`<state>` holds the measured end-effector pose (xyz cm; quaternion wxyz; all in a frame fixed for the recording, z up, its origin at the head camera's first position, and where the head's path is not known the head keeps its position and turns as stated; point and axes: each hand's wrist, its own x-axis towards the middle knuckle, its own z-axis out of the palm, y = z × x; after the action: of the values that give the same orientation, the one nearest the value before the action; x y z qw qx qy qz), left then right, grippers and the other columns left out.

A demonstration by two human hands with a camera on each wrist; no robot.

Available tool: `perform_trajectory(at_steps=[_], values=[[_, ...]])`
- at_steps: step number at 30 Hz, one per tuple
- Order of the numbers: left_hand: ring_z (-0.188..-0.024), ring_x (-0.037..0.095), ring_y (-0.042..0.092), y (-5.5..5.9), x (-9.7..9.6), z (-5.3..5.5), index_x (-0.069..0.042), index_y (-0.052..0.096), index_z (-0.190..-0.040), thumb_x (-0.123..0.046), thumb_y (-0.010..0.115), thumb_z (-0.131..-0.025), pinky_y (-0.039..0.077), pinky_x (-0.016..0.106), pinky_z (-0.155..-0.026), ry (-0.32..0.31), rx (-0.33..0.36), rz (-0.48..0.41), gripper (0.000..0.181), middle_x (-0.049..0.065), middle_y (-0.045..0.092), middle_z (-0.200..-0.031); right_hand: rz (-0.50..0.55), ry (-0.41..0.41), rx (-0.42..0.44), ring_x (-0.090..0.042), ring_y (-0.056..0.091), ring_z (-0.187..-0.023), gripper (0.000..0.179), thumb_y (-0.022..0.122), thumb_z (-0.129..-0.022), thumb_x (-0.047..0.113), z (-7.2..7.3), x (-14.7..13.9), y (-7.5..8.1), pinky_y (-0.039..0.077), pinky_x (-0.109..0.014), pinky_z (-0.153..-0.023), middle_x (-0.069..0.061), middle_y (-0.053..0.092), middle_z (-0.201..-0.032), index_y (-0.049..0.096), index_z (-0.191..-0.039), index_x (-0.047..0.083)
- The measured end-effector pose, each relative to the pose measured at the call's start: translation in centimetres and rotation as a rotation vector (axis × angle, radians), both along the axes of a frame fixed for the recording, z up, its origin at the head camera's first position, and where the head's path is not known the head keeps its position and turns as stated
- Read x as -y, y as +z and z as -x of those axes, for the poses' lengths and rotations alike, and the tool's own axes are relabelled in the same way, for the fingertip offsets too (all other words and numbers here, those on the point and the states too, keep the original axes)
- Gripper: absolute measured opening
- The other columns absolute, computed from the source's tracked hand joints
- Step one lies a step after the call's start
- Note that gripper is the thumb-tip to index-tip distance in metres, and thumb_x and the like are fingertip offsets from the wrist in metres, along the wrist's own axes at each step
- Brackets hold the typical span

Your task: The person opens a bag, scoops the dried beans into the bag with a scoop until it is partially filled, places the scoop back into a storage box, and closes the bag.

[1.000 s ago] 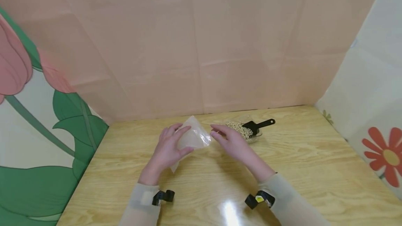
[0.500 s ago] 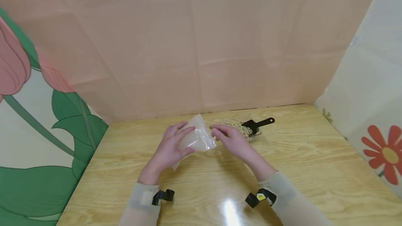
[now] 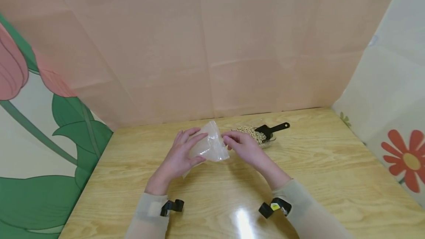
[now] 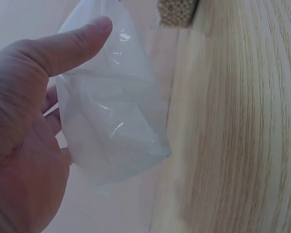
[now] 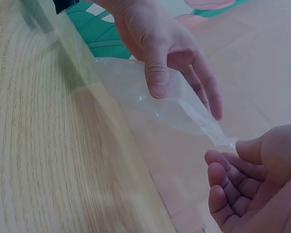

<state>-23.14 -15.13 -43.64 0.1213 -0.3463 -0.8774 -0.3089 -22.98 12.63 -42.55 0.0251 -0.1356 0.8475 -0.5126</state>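
Over the surface (image 3: 126, 187), toward its far edge, your left grip (image 3: 179, 155) holds the plastic bag (image 3: 213, 146) between thumb and fingers while your right grip (image 3: 245, 146) pinches its banded edge, likely the best hold on such light, limp, slippery film.

Reader: Where does the head view look from?
Describer: Above the forearms (image 3: 146, 220), facing forward and down over the tabletop (image 3: 206, 209) to a pink backdrop (image 3: 212, 47); it is the farthest, widest view.
Reader: And the wrist views?
Describer: Both are close (turned, so the tabletop runs up one side). One looks along the left hand (image 3: 179, 158); the other looks past the right hand (image 3: 244, 146) toward the left. All three share the plastic bag (image 4: 111, 111).
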Motion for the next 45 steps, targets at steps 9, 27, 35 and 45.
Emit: perform_trajectory(at_steps=[9,27,35,45], values=[[-0.154,0.035,0.043,0.0,0.0,0.0,-0.016,0.06,-0.158,-0.014,0.097,-0.085,0.007,0.061,-0.133,-0.01,0.0,0.019,0.082,0.014,0.048,-0.166,0.009,0.004,0.045,-0.041,0.07,-0.1,0.029,0.064,-0.113,0.02,-0.1,0.3,0.1,0.05,-0.033,-0.067,-0.004,0.075,-0.099,0.076,-0.134,0.005],[-0.154,0.04,0.043,0.5,-0.2,-0.3,-0.014,0.062,-0.157,-0.008,0.093,-0.089,0.014,0.067,-0.13,0.008,0.029,0.099,0.075,0.012,0.047,-0.168,0.054,-0.014,0.123,-0.041,0.069,-0.093,0.018,0.072,-0.109,0.023,-0.2,0.6,-0.1,0.046,-0.026,-0.062,-0.006,0.076,-0.091,0.083,-0.116,0.01],[-0.154,0.04,0.041,1.8,-0.2,-0.9,-0.015,0.062,-0.157,0.003,0.077,-0.09,0.031,0.069,-0.123,0.028,0.127,0.049,0.071,0.011,0.048,-0.167,0.096,-0.058,0.163,-0.024,0.07,-0.086,0.013,0.075,-0.107,0.023,-0.1,0.8,-0.2,0.052,-0.033,-0.068,-0.01,0.079,-0.097,0.084,-0.111,0.015],[-0.094,0.018,0.064,3.1,-2.2,-1.3,-0.012,0.076,-0.124,-0.019,0.067,-0.112,0.054,0.04,-0.079,0.205,0.217,-0.14,0.016,-0.002,0.071,-0.107,0.21,-0.046,0.18,-0.025,0.07,-0.087,0.013,0.074,-0.107,0.018,-0.5,1.4,0.0,0.055,-0.03,-0.071,-0.007,0.079,-0.099,0.08,-0.113,0.009]])
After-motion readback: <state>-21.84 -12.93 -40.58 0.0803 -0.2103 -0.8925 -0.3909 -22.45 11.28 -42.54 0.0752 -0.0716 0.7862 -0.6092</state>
